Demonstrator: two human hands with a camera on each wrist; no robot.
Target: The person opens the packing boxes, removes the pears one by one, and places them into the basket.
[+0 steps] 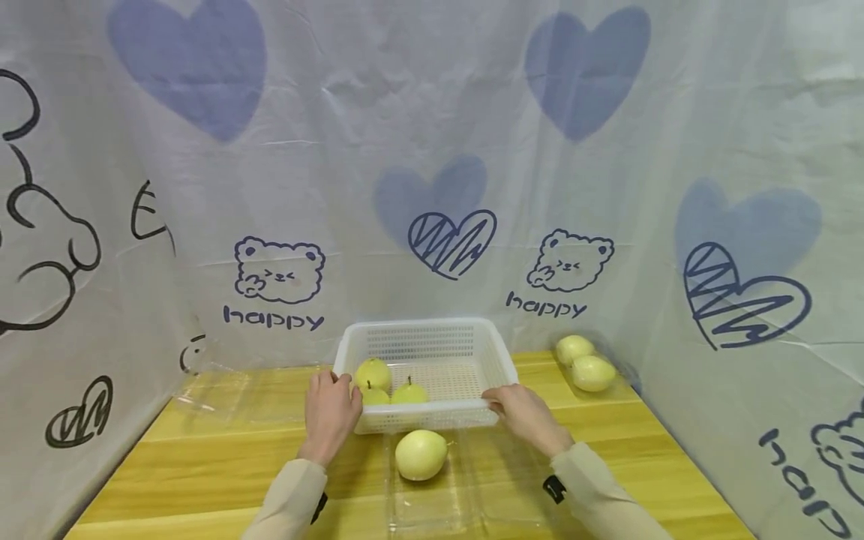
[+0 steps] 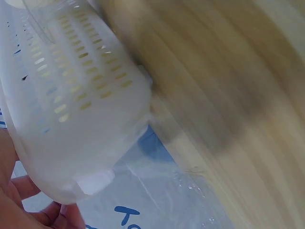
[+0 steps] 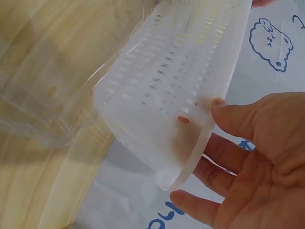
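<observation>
A white perforated plastic basket point(image 1: 439, 407) is between my hands, with three yellow-green pears point(image 1: 373, 373) grouped at its left side. My left hand point(image 1: 331, 409) grips the basket's rim at the near left corner; in the left wrist view the fingers curl under that rim. At the near right corner my right hand point(image 1: 528, 416) pinches the rim, thumb on the outer wall and fingers inside, as the right wrist view shows. Just in front of the basket, one pear point(image 1: 421, 455) lies in a clear plastic tray point(image 1: 432, 514). Whether the basket's base touches the table cannot be told.
Two more pears point(image 1: 592, 373) sit in clear plastic at the back right of the wooden table point(image 1: 223, 469). Another clear plastic tray point(image 1: 232, 390) lies at the back left. A white printed curtain point(image 1: 378, 97) encloses the table's back and sides.
</observation>
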